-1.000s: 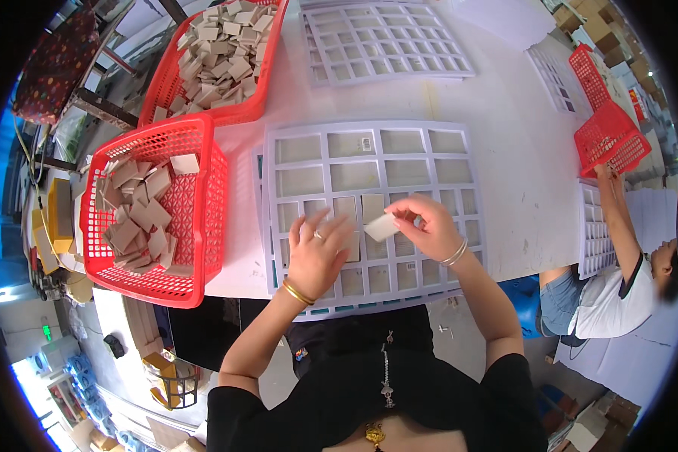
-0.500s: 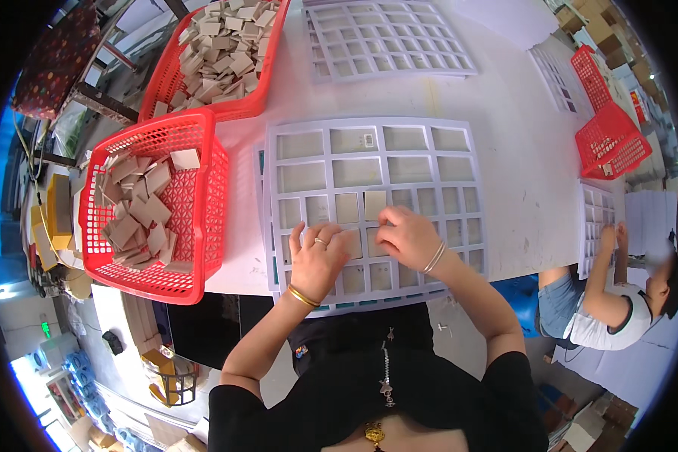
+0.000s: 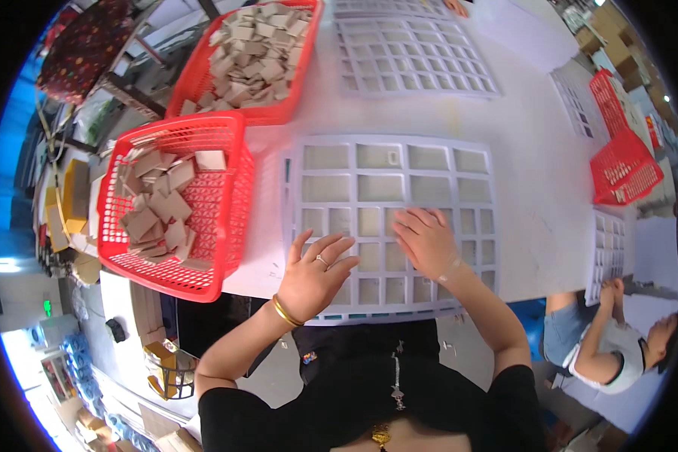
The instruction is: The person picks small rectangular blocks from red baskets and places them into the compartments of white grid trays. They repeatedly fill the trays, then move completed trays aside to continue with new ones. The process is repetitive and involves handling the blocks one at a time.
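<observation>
A white compartment tray [image 3: 399, 141] lies in front of me, its grid made of wider cells at the far side and smaller ones nearer. My left hand [image 3: 314, 277] hovers over the tray's near left part, its fingers spread and nothing in them. Toward the middle, my right hand [image 3: 428, 245] is laid out flat over the small cells, fingers extended, and it covers some of them. A few small cells between the hands look filled with pale beige square tiles [image 3: 368, 222], though blur makes this hard to tell.
On my left stands a red basket [image 3: 237, 203] of loose beige tiles [image 3: 169, 207], with a fuller red basket [image 3: 297, 83] behind. More white trays [image 3: 414, 56] lie at the back, near another person's hand [image 3: 456, 7]. A co-worker [image 3: 606, 350] sits at right beside red baskets [image 3: 627, 166].
The whole view has shifted, moving things right and down. Both hands have opened from bent, gripping fingers; the right now lies flatter and the left has drawn away to the left.
</observation>
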`<state>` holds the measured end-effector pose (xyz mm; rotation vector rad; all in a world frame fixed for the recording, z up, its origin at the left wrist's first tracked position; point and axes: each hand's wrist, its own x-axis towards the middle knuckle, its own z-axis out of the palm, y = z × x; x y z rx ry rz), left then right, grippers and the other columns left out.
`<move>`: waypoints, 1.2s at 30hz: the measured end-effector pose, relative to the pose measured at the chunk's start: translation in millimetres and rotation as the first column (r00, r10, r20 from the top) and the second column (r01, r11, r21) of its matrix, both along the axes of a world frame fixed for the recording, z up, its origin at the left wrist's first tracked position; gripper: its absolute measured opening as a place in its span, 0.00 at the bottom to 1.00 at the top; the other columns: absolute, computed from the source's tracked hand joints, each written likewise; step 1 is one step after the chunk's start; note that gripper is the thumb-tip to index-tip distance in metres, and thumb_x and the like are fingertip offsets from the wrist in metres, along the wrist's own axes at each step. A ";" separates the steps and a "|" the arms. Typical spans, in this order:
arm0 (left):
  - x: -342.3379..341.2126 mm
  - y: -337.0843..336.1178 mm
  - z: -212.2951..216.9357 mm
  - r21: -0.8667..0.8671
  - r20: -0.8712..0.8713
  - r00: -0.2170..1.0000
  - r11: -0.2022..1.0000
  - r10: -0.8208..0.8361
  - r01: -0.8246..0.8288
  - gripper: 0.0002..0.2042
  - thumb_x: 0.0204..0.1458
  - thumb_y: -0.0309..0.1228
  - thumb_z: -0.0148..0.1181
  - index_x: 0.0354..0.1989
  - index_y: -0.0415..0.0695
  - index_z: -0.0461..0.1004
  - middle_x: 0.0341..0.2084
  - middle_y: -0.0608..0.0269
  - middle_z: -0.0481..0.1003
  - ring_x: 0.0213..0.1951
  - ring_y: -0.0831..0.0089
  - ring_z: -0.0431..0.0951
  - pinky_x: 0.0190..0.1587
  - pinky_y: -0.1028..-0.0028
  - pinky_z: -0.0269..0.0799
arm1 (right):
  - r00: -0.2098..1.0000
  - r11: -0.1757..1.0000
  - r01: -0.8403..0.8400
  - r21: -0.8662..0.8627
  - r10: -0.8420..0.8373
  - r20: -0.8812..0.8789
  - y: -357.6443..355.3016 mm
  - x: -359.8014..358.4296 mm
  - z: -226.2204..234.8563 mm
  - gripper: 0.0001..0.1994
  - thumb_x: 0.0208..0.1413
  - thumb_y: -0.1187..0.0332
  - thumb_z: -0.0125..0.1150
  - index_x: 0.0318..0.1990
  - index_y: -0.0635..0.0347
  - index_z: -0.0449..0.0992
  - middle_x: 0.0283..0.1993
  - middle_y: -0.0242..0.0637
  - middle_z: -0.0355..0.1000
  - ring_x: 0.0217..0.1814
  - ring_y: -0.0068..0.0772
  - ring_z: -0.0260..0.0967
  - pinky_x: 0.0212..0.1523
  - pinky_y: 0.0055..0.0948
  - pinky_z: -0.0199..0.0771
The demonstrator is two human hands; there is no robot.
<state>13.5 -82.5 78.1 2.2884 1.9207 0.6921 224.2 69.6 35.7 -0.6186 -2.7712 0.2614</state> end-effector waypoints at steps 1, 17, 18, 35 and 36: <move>-13.7 2.4 14.4 0.030 -0.028 0.999 0.999 -0.019 0.020 0.13 0.42 0.27 0.63 0.39 0.52 0.76 0.44 0.68 0.74 0.53 0.68 0.70 0.60 0.54 0.55 | 1.000 1.000 -0.005 -0.003 0.005 0.000 -0.8 -2.1 2.1 0.10 0.50 0.67 0.59 0.41 0.54 0.74 0.48 0.29 0.68 0.56 0.31 0.62 0.55 0.42 0.58; -376.0 225.8 -26.7 -0.165 -0.314 0.827 0.831 0.467 -0.532 0.12 0.49 0.38 0.59 0.37 0.45 0.77 0.30 0.53 0.78 0.36 0.56 0.78 0.39 0.63 0.72 | 0.983 0.982 0.009 -0.189 0.026 0.181 8.2 -11.5 17.7 0.11 0.48 0.64 0.62 0.39 0.54 0.74 0.47 0.29 0.68 0.54 0.29 0.63 0.54 0.47 0.54; -378.6 228.5 -29.7 -0.099 -0.255 0.809 0.818 0.529 -0.566 0.12 0.49 0.40 0.58 0.36 0.46 0.77 0.29 0.53 0.77 0.35 0.56 0.78 0.38 0.62 0.72 | 0.982 0.982 0.022 -0.187 0.014 0.186 7.2 -9.8 19.1 0.11 0.48 0.64 0.62 0.39 0.54 0.74 0.47 0.29 0.68 0.55 0.29 0.63 0.54 0.48 0.54; -396.4 10.8 -83.5 -0.008 -0.546 0.663 0.789 0.511 -0.614 0.13 0.52 0.36 0.54 0.44 0.48 0.71 0.41 0.59 0.75 0.46 0.61 0.74 0.54 0.61 0.64 | 0.981 0.975 0.040 -0.220 0.003 0.195 5.2 -17.3 19.2 0.13 0.46 0.66 0.62 0.41 0.55 0.74 0.48 0.30 0.67 0.56 0.32 0.63 0.55 0.48 0.53; -403.4 16.7 -91.4 -0.053 -0.584 0.631 0.752 0.510 -0.657 0.13 0.52 0.37 0.53 0.45 0.48 0.71 0.42 0.58 0.75 0.47 0.62 0.74 0.54 0.61 0.64 | 0.980 0.973 0.046 -0.226 0.000 0.199 4.9 -17.2 19.2 0.13 0.47 0.66 0.62 0.41 0.55 0.73 0.48 0.31 0.67 0.56 0.32 0.63 0.55 0.48 0.53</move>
